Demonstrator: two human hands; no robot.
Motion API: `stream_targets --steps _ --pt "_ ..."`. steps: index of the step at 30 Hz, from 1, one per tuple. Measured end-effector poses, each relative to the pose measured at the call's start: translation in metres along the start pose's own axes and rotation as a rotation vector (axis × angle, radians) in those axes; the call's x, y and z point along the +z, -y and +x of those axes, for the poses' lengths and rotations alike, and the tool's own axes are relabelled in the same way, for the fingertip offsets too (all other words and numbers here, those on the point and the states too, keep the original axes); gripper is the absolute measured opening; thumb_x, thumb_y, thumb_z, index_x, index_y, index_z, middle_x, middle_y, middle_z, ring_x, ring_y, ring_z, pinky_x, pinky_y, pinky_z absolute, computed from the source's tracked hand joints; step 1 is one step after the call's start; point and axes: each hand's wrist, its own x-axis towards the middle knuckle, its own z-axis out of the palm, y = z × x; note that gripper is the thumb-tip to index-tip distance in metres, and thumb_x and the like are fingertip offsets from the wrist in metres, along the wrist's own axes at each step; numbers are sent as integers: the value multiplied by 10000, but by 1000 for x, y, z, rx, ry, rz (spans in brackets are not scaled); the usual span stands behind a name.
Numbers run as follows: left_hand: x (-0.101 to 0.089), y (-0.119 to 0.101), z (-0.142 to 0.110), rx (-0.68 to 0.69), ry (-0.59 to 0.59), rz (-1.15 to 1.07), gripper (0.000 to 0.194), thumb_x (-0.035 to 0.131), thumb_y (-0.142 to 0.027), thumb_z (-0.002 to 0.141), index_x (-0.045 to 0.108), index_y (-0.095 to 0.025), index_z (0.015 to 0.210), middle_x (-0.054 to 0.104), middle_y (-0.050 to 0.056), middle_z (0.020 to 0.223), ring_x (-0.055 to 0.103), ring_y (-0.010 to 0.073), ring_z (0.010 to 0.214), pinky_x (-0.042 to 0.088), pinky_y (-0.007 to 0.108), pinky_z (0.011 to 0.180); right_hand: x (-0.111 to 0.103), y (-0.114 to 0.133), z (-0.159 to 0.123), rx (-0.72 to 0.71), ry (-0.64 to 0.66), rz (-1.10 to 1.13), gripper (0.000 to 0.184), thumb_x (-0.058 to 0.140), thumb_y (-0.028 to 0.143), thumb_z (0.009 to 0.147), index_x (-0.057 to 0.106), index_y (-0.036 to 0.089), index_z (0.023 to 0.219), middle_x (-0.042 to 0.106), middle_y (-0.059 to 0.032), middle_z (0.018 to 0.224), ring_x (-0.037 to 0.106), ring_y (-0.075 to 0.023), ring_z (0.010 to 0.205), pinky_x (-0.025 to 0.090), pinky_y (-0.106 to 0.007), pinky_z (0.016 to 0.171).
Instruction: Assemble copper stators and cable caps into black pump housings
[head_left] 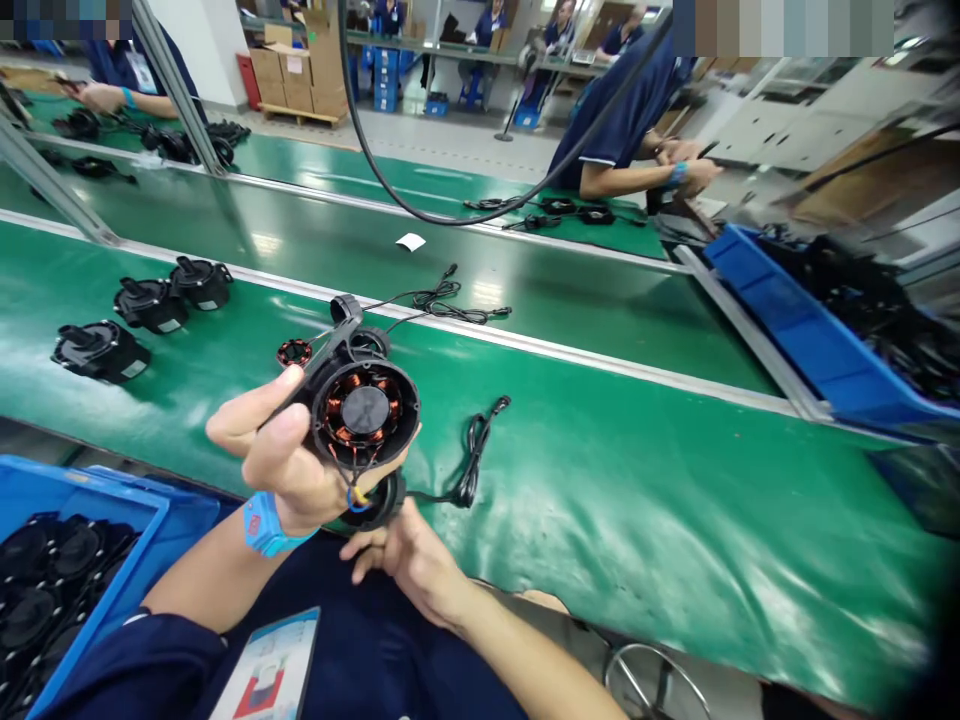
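My left hand [289,460] is closed around a black motor housing [409,385], raised over the bench edge. Its round opening faces me, showing a stator [366,408] with copper coils around a dark hub. Several thin wires with yellow and blue ends hang from it. Below sits a black ring-shaped part [386,500], from which a black cable [472,460] runs onto the green mat. My right hand [416,560] is just under this ring, thumb at its rim, fingers apart and slightly bent. Behind the housing lie a loose copper-wound stator [294,352] and another corded black part [371,342].
Several black motor units [101,350] stand on the green mat [637,480] at left. A blue bin [154,540] of black parts is at lower left, another blue bin [847,360] at right. A black cable loop [420,212] hangs ahead. A co-worker [622,120] works across the bench.
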Motion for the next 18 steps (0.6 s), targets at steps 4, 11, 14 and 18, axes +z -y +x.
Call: stream_targets --steps 4,11,14,18 --pt "-8 -15 9 259 -7 151 696 988 -385 586 583 -308 1147 441 70 1230 497 315 1157 555 512 925 3 20 -5 -382 -370 -285 1478 719 963 542 -130 358 1591 511 -203 1378 705 -298 918 613 -405 671" --pt "-8 -7 -53 -66 500 -44 261 900 -346 731 680 -230 809 370 76 1309 429 322 1327 495 462 1053 16 110 24 -572 -681 -652 970 751 691 831 230 293 1546 560 -173 1354 708 -235 918 646 -411 845" --pt "-7 -3 -69 -183 640 -82 307 891 -335 705 619 -203 755 388 94 1263 432 331 1318 496 472 1049 -1 127 47 -635 -684 -889 814 720 530 899 284 221 1514 564 -185 1348 663 -275 1128 602 -450 989" --pt "-10 7 -68 -186 764 -132 359 897 -346 686 575 -203 758 402 92 1191 462 313 1245 509 455 1008 -26 132 58 -658 -598 -1054 705 674 485 920 357 173 1466 552 -186 1376 612 -279 1233 566 -453 1051"
